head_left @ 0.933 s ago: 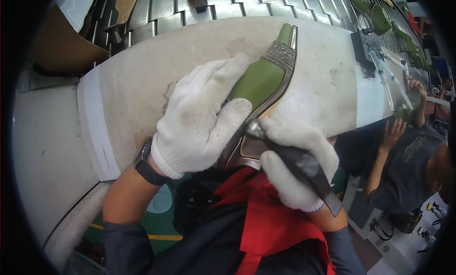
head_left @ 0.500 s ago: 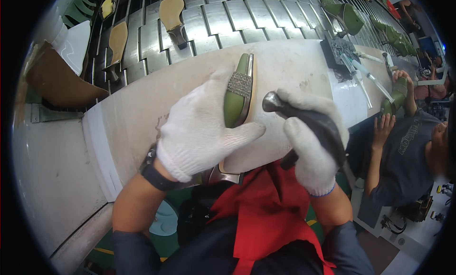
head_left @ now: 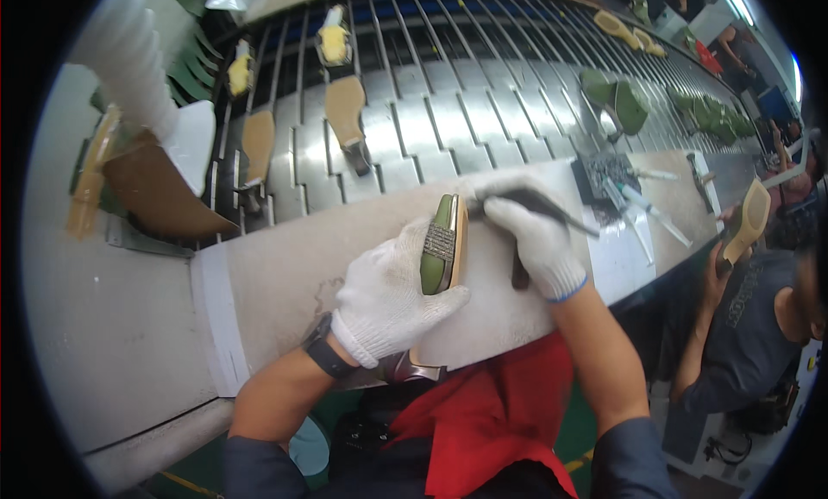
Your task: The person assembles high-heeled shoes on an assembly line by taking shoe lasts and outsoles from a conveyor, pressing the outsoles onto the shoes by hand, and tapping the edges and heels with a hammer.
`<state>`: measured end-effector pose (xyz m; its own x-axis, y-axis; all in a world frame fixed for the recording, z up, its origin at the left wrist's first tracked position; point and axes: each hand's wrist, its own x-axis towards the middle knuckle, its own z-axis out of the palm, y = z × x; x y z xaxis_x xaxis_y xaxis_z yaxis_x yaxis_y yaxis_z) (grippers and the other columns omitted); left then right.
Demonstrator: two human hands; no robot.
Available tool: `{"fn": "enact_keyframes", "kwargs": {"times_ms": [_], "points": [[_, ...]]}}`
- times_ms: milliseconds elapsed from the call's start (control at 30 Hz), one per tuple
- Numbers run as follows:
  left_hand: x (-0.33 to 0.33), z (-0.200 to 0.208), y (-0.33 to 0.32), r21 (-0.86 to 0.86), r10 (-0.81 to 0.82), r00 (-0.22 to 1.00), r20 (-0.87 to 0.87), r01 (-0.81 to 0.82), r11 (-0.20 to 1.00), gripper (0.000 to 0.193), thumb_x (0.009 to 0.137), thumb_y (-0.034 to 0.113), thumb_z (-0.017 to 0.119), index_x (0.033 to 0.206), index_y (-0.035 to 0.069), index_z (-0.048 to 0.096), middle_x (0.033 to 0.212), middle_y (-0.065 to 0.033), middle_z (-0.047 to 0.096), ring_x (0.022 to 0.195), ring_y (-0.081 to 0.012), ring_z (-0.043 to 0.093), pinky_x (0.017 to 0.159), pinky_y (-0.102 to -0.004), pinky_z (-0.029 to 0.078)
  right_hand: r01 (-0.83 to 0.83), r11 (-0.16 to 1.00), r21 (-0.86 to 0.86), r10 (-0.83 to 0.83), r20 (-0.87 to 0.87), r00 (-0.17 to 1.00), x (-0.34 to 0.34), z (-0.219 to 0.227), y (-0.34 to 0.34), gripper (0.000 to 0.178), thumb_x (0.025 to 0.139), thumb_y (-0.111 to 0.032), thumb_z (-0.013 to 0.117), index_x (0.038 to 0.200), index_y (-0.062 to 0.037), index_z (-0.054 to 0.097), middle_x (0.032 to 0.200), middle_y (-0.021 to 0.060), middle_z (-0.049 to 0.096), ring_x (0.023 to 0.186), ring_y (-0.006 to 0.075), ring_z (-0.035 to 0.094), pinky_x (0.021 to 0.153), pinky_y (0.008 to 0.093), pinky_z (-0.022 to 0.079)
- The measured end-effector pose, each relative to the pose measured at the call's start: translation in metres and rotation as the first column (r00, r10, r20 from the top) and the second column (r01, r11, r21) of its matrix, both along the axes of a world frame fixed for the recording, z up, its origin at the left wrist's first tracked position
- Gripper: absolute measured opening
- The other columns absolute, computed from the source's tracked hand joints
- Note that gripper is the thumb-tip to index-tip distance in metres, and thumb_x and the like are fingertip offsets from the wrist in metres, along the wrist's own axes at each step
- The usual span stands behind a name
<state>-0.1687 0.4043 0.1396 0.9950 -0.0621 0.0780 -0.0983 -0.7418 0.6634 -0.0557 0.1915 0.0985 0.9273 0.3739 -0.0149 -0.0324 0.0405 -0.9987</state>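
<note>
My left hand, in a white knit glove, grips a green high-heeled shoe with a glittery band across it. The shoe's toe points away from me, its tan sole edge faces right, and its heel end shows below my wrist by the bench edge. My right hand, gloved too, is closed around a dark metal hammer-headed tool. That tool's head is close to the shoe's toe; blur and the glove hide whether they touch. A second dark part of it sticks out below my fingers.
Beyond the pale bench runs a slatted metal conveyor carrying tan soles and green shoes. Syringes lie beside a dark block on the bench. At right, a co-worker holds a tan-soled shoe.
My right hand has brought the tool forward and left to the shoe's toe, turning it. My left hand keeps the shoe. The view has tilted up, and the co-worker's shoe now shows its sole.
</note>
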Motion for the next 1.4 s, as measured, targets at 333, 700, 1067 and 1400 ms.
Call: {"fn": "enact_keyframes", "kwargs": {"times_ms": [333,700,1067,1400], "points": [[-0.039,0.081,0.007,-0.211,-0.188,0.881,0.434,0.302,0.93,0.08,0.086,0.015,0.092,0.152,0.0,0.05,0.138,-0.022,0.07,0.132,-0.0345,0.07,0.113,-0.0437,0.054,0.052,0.992,0.115,-0.021,-0.261,0.965,-0.08,0.003,-0.029,0.025,0.114,-0.012,0.058,0.128,0.0058,0.068,0.128,0.0201,0.075,0.118,0.0301,0.076,0.105,0.043,0.063],[-0.052,0.065,-0.017,-0.203,-0.122,0.835,0.537,0.268,0.942,0.074,0.082,0.015,0.092,0.145,0.0,0.056,0.135,-0.0189,0.07,0.123,-0.0333,0.074,0.105,-0.0424,0.058,-0.351,0.934,0.062,0.257,0.565,0.784,-0.159,0.14,-0.032,0.043,0.098,-0.02,0.083,0.128,0.0046,0.064,0.139,0.0361,0.069,0.126,0.0422,0.074,0.112,0.0523,0.057],[-0.079,0.048,-0.023,-0.18,-0.119,0.776,0.62,0.288,0.941,0.08,0.073,0.014,0.098,0.14,-0.004,0.059,0.132,-0.0241,0.069,0.12,-0.0446,0.071,0.108,-0.0506,0.056,-0.123,0.98,-0.159,0.119,-0.035,0.992,-0.155,0.204,-0.012,0.04,0.096,-0.02,0.085,0.119,0.0075,0.067,0.123,0.029,0.077,0.115,0.0386,0.078,0.106,0.0495,0.063],[-0.135,-0.071,-0.009,0.169,0.011,0.685,0.729,-0.195,0.966,0.069,0.099,0.023,0.072,0.157,-0.002,0.045,0.151,-0.0281,0.061,0.143,-0.0444,0.06,0.129,-0.0626,0.033,0.002,0.969,0.246,0.07,-0.28,0.957,-0.24,0.046,-0.019,0.025,0.109,-0.002,0.062,0.131,0.0089,0.063,0.133,0.0244,0.074,0.126,0.0335,0.074,0.106,0.0464,0.064]]}}
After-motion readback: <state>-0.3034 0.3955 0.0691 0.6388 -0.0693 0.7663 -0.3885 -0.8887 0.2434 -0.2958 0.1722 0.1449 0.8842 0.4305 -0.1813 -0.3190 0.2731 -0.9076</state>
